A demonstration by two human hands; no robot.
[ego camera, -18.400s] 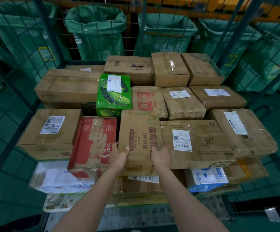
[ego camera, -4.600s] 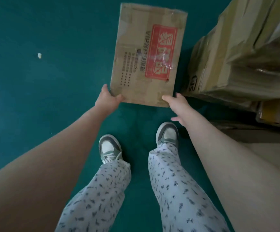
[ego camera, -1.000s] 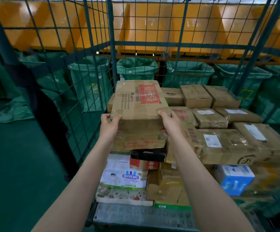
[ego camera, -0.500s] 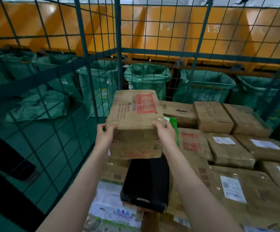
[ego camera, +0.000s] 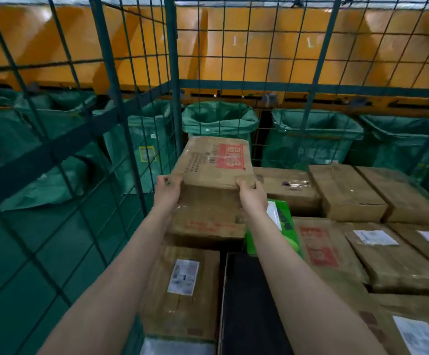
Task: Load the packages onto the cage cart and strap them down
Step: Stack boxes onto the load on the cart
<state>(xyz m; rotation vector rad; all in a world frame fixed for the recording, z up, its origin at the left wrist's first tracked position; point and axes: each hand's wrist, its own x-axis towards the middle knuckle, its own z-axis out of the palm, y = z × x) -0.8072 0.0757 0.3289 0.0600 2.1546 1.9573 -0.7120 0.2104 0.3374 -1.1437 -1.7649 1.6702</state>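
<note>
I hold a brown cardboard box with a red printed label [ego camera: 213, 180] over the back left corner of the green wire cage cart [ego camera: 172, 73]. My left hand [ego camera: 168, 191] grips its near left corner and my right hand [ego camera: 251, 194] grips its near right corner. The box sits above the stacked packages, close to the cart's left mesh wall; whether its underside touches the stack I cannot tell. Below it lie a labelled brown box [ego camera: 182, 290] and a black package [ego camera: 249, 303].
Brown boxes [ego camera: 346, 193] fill the cart's top layer to the right, with a bright green package [ego camera: 282, 221] beside my right wrist. Green sacks [ego camera: 218, 121] hang behind the cart under an orange structure [ego camera: 259, 47]. Green floor lies to the left beyond the mesh.
I have leaned further into the cart and carried the box forward toward the back left corner. Both hands keep the same grip on its near corners.
</note>
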